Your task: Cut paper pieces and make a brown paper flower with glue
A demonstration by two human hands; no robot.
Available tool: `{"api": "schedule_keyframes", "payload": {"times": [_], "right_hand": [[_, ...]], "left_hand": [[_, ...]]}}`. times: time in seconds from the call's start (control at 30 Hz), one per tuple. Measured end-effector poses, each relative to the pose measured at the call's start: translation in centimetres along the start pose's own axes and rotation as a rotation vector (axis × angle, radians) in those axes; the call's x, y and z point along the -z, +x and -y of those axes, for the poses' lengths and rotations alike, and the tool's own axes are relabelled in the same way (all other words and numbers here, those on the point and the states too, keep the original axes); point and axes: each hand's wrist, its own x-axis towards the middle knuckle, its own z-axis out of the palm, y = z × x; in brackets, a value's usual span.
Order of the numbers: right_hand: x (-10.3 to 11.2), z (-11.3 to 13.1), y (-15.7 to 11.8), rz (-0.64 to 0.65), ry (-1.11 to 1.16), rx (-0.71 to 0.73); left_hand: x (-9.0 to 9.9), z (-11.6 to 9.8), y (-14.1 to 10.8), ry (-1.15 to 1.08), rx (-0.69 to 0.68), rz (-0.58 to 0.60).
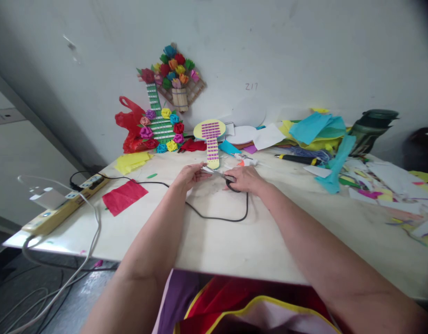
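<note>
Over the middle of the table my right hand (246, 179) grips a pair of scissors (232, 185) by the black handles, the metal blades pointing left. Close to the blade tips, my left hand (192, 175) has its fingers pinched together. Something small and whitish shows at its fingertips, too small to name. Just beyond both hands lies a pale yellow paddle-shaped craft piece (213, 150) with rows of purple strips. A glue gun (247, 162) with an orange part seems to lie behind the scissors, partly hidden. Its black cable (217, 218) loops under my hands.
Red paper (125, 197) and a yellow power strip (60, 211) are on the left. A flower-trimmed green guitar shape (162, 127) leans on the wall. To the right are a black-and-yellow cutter (297, 159), blue crepe paper (335, 167), paper scraps (391, 181) and a dark bottle (370, 132).
</note>
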Motion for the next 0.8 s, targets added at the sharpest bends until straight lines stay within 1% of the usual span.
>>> {"api": "schedule_keyframes", "payload": {"times": [0.2,0.33,0.6,0.8], "right_hand": [[0.13,0.14,0.04,0.009,-0.062,-0.022],[0.08,0.13,0.06,0.008,-0.074,-0.026],[0.02,0.32,0.09,0.017,-0.062,-0.039],[-0.33,0.30,0.17,0.006,0.004,-0.043]], "left_hand": [[-0.16,0.13,0.06,-0.032,0.010,-0.025],[-0.11,0.21,0.10,-0.033,-0.001,-0.019],[0.07,0.29,0.03,-0.026,-0.027,-0.012],[0.50,0.46,0.23,-0.028,-0.058,0.000]]}}
